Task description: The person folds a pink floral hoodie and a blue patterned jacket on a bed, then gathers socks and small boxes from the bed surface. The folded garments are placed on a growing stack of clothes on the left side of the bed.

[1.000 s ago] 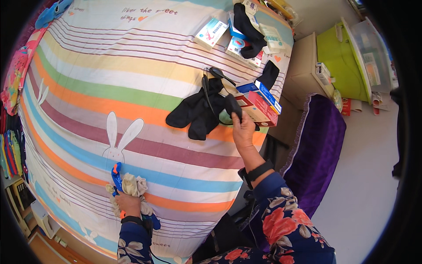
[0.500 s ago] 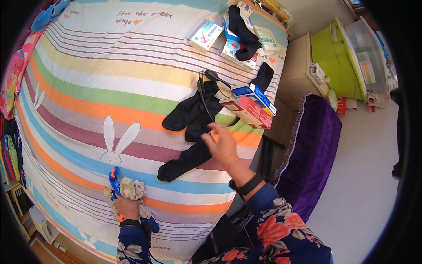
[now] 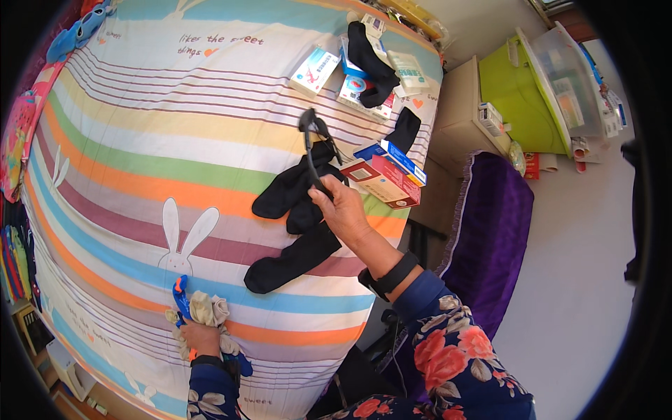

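Observation:
My right hand [image 3: 343,210] is shut on a thin black hooked piece [image 3: 310,143] that sticks up above a heap of black socks [image 3: 283,196] on the striped bedsheet [image 3: 140,140]. One long black sock [image 3: 294,257] lies just below that hand. A red and blue box [image 3: 383,178] lies right beside the hand. Near the bed's front edge my left hand [image 3: 199,339] grips a blue-handled thing [image 3: 180,292] together with rolled beige socks [image 3: 208,309].
More boxes [image 3: 315,70] and black socks [image 3: 371,59] lie at the bed's far right. Beside the bed stand a beige cabinet [image 3: 458,105], a green bin [image 3: 511,84], a clear plastic box [image 3: 567,77] and a purple-covered seat [image 3: 490,224].
My right hand left the red and blue box, came down over the black socks, drew one sock toward me, and now holds up the thin black piece. My left hand stayed put.

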`<action>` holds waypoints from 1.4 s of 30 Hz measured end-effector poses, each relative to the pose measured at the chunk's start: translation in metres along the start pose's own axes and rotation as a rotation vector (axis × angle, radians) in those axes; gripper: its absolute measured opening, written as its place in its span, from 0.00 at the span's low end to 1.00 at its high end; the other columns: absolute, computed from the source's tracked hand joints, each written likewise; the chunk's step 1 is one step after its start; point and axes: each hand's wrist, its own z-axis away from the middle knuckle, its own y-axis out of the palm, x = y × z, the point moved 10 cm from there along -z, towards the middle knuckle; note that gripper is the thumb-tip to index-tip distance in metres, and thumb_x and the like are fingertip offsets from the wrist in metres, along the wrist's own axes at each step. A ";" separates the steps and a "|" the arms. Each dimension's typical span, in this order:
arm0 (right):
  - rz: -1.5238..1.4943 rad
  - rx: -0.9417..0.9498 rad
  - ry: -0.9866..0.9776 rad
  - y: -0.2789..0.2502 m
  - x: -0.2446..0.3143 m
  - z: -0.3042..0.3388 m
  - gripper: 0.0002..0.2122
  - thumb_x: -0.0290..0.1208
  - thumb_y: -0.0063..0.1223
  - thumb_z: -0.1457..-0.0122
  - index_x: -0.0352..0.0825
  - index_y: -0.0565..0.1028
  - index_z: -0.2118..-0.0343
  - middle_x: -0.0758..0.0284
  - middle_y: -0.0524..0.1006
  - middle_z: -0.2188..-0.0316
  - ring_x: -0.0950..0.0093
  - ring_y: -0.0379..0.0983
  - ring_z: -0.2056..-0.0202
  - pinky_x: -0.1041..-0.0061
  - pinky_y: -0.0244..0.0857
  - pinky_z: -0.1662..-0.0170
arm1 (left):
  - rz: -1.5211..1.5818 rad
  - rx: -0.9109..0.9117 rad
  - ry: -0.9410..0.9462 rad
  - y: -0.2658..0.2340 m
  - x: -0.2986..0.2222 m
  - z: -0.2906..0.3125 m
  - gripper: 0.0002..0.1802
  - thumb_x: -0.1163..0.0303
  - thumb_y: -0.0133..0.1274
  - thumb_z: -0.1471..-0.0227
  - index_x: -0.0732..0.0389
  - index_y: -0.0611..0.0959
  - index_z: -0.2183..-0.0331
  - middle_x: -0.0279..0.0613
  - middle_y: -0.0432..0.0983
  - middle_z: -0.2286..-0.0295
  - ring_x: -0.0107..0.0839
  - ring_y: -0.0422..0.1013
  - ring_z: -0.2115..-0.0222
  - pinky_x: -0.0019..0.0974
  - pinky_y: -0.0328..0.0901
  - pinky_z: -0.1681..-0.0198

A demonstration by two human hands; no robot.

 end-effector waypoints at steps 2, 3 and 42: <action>-0.242 0.044 0.019 0.004 0.019 -0.009 0.06 0.31 0.49 0.47 0.34 0.68 0.73 0.67 0.67 0.85 0.75 0.65 0.82 0.79 0.60 0.75 | 0.002 -0.010 0.001 0.000 0.001 -0.001 0.41 0.63 0.59 0.66 0.68 0.58 0.52 0.53 0.59 0.61 0.49 0.60 0.59 0.47 0.63 0.59; -0.337 0.053 0.010 0.003 0.030 -0.012 0.06 0.31 0.48 0.46 0.33 0.68 0.73 0.70 0.67 0.84 0.80 0.64 0.81 0.81 0.60 0.75 | -0.002 -0.025 0.003 -0.001 0.001 -0.001 0.41 0.63 0.59 0.66 0.68 0.59 0.52 0.53 0.59 0.61 0.49 0.61 0.59 0.47 0.63 0.59; -0.806 -0.318 -0.140 -0.285 0.062 0.053 0.12 0.37 0.43 0.42 0.34 0.67 0.62 0.75 0.59 0.83 0.80 0.59 0.75 0.74 0.60 0.58 | 0.048 -0.066 0.140 -0.005 -0.007 -0.004 0.45 0.67 0.59 0.73 0.78 0.57 0.54 0.63 0.68 0.65 0.55 0.66 0.62 0.44 0.63 0.59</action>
